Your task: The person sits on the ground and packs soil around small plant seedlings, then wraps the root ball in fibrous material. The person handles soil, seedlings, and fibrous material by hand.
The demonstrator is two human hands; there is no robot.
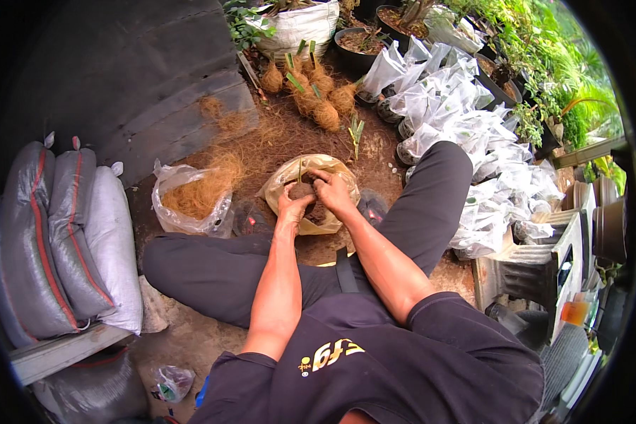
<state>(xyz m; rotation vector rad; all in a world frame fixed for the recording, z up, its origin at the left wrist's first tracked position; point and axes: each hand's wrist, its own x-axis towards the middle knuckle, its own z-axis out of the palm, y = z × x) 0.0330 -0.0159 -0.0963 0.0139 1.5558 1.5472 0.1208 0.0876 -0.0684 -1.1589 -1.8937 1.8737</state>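
Note:
My left hand [292,205] cups a round ball of dark soil [301,191] with a thin green leaf cutting [300,168] standing upright from it. Close against the ball's right side is my right hand [335,195], its fingers bent; whether it pinches any soil is too small to tell. Both hands are over the mouth of a yellowish plastic bag [344,172], which has loose dark soil [317,214] inside. Left of it, a clear plastic bag [161,212] holds brown coconut fibre [191,199].
Several fibre-wrapped balls [326,115] with leaf cuttings lie ahead, near a loose striped leaf piece [356,135]. Rows of plants in clear plastic bags [434,100] fill the right side. Full sacks [58,233] lean at left on a plank [69,352]. Potted plants [360,42] stand behind.

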